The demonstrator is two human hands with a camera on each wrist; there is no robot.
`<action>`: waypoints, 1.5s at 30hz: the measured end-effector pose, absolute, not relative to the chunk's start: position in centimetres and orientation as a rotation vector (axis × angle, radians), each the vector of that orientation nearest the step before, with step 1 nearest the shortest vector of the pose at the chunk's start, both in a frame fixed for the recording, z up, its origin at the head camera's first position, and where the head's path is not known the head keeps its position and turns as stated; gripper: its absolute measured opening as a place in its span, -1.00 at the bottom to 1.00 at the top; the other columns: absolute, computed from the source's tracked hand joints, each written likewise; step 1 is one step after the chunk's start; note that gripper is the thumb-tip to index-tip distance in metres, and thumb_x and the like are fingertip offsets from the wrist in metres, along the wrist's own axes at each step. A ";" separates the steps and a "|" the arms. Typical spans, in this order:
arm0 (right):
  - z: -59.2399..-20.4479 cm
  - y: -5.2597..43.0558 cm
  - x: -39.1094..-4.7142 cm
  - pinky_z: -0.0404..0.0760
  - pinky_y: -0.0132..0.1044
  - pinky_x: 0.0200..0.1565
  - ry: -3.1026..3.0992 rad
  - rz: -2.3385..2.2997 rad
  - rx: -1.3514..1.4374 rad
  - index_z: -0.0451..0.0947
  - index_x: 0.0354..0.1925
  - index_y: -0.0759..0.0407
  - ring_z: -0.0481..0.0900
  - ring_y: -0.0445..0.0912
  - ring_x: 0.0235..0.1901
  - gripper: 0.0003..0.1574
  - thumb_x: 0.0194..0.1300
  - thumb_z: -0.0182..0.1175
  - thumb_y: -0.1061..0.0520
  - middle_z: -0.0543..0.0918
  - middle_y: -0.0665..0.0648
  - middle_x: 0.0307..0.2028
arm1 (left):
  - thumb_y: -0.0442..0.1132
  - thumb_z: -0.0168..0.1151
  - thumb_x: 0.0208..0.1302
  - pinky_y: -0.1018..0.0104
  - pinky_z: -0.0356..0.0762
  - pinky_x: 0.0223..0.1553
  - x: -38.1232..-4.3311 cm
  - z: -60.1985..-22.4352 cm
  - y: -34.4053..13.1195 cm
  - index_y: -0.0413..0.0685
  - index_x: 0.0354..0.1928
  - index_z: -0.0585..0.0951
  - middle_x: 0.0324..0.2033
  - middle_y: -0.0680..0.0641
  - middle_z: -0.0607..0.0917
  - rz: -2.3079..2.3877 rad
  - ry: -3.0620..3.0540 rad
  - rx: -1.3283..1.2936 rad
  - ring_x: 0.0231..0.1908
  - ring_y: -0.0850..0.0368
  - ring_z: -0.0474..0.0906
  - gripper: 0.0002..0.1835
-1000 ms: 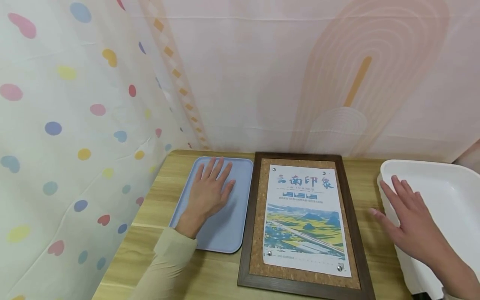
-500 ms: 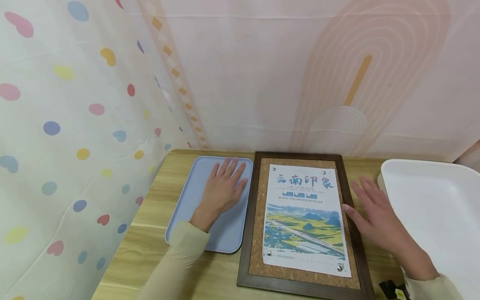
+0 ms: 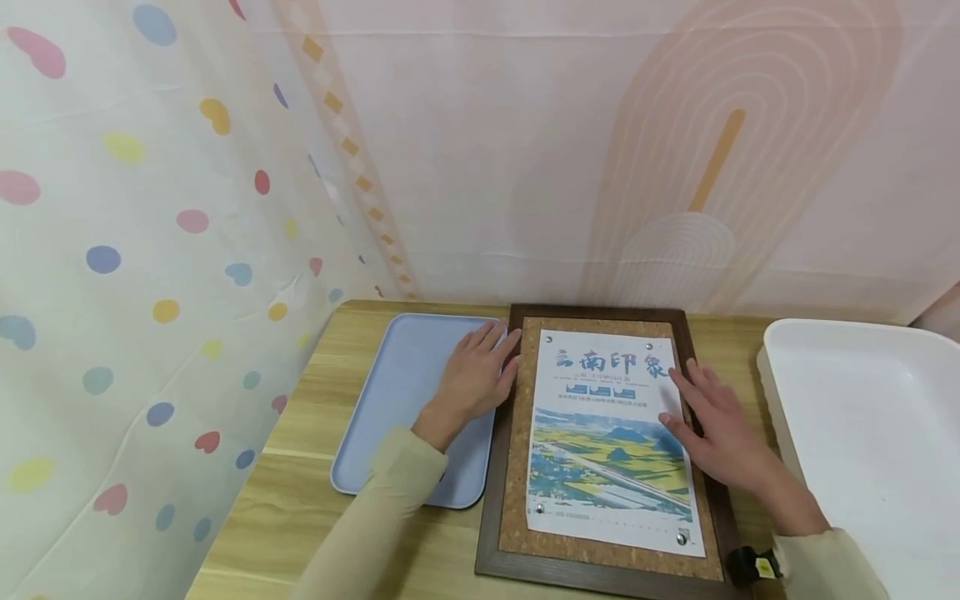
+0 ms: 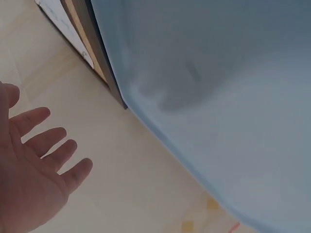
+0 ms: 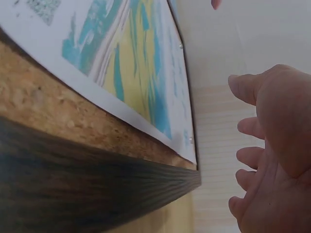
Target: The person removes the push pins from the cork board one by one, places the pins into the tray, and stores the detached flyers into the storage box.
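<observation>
Left hand (image 3: 474, 377) and right hand (image 3: 722, 432), both spread, have moved inward toward the corkboard (image 3: 519, 471).

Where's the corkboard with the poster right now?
In the head view, the framed corkboard lies right of centre on the wooden table, between the blue tray and the white tray.

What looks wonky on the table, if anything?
The poster looks slightly off-centre on the board: near the top, more cork shows on its left than its right. I see nothing spilled or broken.
</observation>
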State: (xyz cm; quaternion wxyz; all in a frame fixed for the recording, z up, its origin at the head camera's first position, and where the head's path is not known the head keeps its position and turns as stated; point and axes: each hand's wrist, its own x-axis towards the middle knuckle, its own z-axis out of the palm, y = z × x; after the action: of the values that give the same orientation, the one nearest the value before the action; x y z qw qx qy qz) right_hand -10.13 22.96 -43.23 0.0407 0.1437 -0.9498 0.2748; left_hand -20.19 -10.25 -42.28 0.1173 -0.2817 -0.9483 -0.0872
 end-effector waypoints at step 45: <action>-45.3 21.8 -13.7 -0.36 0.27 0.27 -3.185 0.884 0.365 -0.08 0.43 0.22 -0.43 0.34 0.38 0.17 0.12 0.20 -0.31 -0.28 0.45 0.41 | 0.02 -0.01 0.39 0.21 0.46 -0.16 -26.2 -45.1 -6.1 0.08 0.03 0.54 -0.19 0.05 0.60 -1.362 -3.026 -0.335 -0.22 0.13 0.50 -0.69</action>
State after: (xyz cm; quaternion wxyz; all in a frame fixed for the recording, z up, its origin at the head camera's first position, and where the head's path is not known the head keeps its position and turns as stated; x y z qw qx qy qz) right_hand -13.72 21.78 -45.27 -0.0917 0.1092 -0.9537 0.2648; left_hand -26.16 -6.06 -45.10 -0.0966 -0.0999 -0.9030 -0.4066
